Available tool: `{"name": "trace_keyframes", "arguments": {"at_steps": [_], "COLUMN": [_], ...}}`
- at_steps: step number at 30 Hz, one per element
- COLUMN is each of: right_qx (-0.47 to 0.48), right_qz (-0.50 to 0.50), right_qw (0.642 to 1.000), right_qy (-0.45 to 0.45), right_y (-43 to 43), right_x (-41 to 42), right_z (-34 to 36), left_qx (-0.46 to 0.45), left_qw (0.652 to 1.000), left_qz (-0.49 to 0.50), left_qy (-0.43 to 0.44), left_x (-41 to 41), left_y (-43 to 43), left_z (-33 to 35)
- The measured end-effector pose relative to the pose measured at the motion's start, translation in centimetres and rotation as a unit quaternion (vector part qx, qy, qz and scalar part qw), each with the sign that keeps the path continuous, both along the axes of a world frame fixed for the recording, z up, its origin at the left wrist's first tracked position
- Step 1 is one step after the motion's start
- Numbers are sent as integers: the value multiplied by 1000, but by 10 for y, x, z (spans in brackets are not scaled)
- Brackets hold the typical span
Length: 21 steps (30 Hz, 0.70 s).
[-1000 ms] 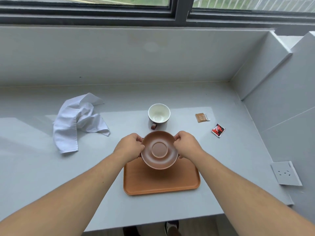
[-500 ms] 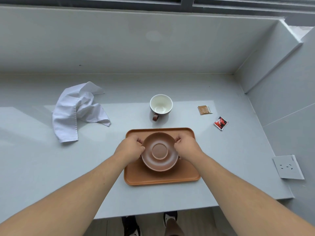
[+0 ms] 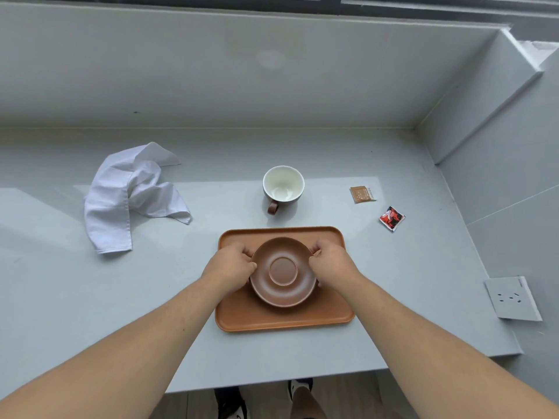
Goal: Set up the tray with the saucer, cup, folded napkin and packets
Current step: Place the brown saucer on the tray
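A brown saucer (image 3: 283, 271) sits over the middle of the orange tray (image 3: 284, 320). My left hand (image 3: 230, 267) grips its left rim and my right hand (image 3: 332, 264) grips its right rim. Behind the tray stands an empty cup (image 3: 282, 186), white inside, its brown handle pointing toward me. A crumpled white napkin (image 3: 130, 193) lies unfolded at the left. A brown packet (image 3: 362, 194) and a red packet (image 3: 392, 218) lie on the counter to the right of the cup.
The grey counter (image 3: 75, 297) ends in a front edge near me, with a back wall and a right side wall. A white socket plate (image 3: 512, 297) sits on the right wall. My feet show below the counter edge.
Both hands have brought the saucer toward me and down, from the tray's far edge to its middle. The view has tilted further down.
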State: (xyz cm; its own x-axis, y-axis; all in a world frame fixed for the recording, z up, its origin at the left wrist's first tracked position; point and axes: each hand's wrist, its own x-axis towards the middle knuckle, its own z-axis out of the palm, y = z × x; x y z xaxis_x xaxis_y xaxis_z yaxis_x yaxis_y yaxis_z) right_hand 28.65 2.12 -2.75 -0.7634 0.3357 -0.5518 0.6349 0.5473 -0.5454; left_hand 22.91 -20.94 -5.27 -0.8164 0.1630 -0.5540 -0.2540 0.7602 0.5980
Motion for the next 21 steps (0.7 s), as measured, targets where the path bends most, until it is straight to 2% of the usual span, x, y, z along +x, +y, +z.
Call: {"name": "trace_keyframes", "arguments": {"at_steps": [21], "right_qx": [-3], "right_qz": [8], "right_qw": [1000], "right_qy": [-3], "right_y": [4], "right_x": [-5], "right_z": [-4], "left_qx": [4], "left_qw": [1000], "left_qz": [5], "left_qy": [-6], "left_x": [-1], "left_y": [2], "left_z": [-5]}}
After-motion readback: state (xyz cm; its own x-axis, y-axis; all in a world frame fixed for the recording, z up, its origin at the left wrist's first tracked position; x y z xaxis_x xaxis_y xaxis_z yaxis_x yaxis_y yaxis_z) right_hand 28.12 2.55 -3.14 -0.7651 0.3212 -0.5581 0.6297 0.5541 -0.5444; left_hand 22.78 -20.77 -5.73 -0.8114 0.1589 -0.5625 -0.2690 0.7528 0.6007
